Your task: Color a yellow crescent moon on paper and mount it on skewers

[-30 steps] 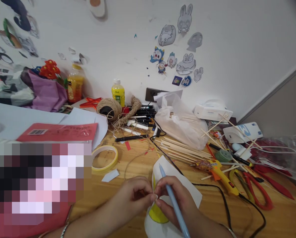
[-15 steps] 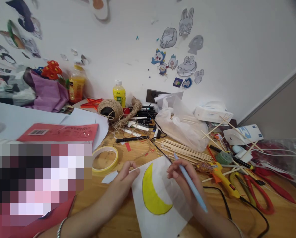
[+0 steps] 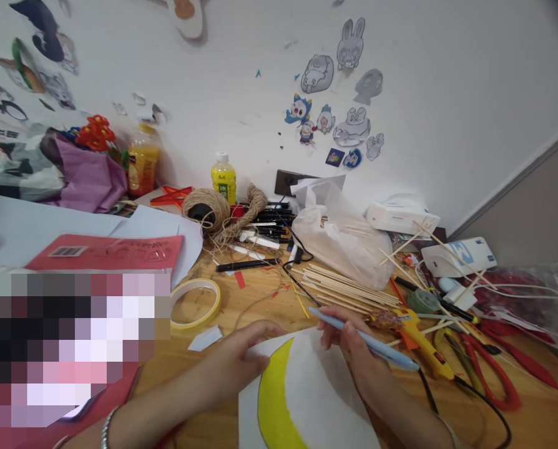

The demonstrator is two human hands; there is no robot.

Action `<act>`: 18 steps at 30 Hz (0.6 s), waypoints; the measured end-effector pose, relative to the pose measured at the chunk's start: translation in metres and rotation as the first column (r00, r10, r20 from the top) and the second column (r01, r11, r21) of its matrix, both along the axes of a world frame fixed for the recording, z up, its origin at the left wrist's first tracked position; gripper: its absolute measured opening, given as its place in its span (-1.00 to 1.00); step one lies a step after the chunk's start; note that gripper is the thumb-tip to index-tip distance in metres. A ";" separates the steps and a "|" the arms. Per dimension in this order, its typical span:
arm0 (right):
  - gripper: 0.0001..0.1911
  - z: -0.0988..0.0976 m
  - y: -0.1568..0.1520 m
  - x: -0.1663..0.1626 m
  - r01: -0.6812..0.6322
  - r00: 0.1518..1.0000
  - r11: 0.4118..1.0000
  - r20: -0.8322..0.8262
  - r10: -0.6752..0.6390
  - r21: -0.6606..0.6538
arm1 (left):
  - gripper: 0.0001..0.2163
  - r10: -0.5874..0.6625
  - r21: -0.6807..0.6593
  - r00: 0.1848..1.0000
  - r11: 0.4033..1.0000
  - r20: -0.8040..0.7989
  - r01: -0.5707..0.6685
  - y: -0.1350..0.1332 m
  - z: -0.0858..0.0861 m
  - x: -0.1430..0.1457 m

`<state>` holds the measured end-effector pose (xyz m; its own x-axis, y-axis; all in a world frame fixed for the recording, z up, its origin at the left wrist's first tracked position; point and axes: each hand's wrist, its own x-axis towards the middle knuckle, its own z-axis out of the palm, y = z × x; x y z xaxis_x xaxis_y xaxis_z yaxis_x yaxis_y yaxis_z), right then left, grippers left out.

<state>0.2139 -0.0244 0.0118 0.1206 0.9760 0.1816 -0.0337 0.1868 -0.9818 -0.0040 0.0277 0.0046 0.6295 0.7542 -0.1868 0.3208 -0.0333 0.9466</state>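
A sheet of white paper [image 3: 323, 386] with a yellow crescent moon [image 3: 273, 399] outlined in dark is tilted up in front of me. My left hand [image 3: 244, 355] grips its upper left edge, thumb in front and fingers behind. In my right hand [image 3: 354, 352] lies a light blue pen-shaped tool [image 3: 382, 348], its thin end pointing up and left, away from the crescent. The fingertips of that hand also touch the paper's upper right edge. The sheet's bottom runs out of view.
Left of the paper lie a tape roll [image 3: 216, 298] and a paper scrap [image 3: 205, 337]. Wooden sticks [image 3: 349, 288], a yellow glue gun [image 3: 424, 346] and red-handled scissors [image 3: 494, 374] lie to the right. Markers [image 3: 269, 227] and a twine ball [image 3: 208, 209] sit behind.
The paper has come lower and nearer, its top tilted up. The blue tool has swung from steep to flatter in my right hand. Both hands keep their hold.
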 end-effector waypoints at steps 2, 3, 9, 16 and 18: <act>-0.61 -0.004 0.000 0.002 0.006 0.996 1.000 0.087 -0.004 -0.027 | -0.71 -0.073 0.043 0.997 0.996 0.002 0.073 -0.001 0.002 0.001; -0.65 -0.006 0.000 0.003 0.005 0.992 0.999 0.123 -0.001 -0.040 | -0.72 -0.101 0.072 0.995 0.992 -0.006 0.101 -0.001 0.004 0.002; -0.93 -0.014 -0.002 0.000 -0.118 0.961 0.993 0.254 0.110 0.015 | -0.73 -0.167 0.367 0.975 0.906 -0.148 0.210 -0.008 0.015 0.002; -0.73 -0.016 -0.006 -0.002 -0.088 0.885 0.996 0.458 0.086 -0.017 | -0.82 -0.104 0.691 0.947 0.661 -0.303 0.294 -0.009 0.006 0.001; -0.64 -0.019 -0.007 -0.002 -0.105 0.799 0.994 0.598 0.064 0.034 | -0.84 -0.067 0.768 0.943 0.562 -0.327 0.306 -0.008 0.004 0.001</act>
<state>0.2115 -0.0311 -0.0072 -0.1142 0.9613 0.2508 0.5351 0.2722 -0.7997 -0.0031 0.0195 0.0085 0.7997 0.5357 0.2710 0.4173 -0.8206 0.3905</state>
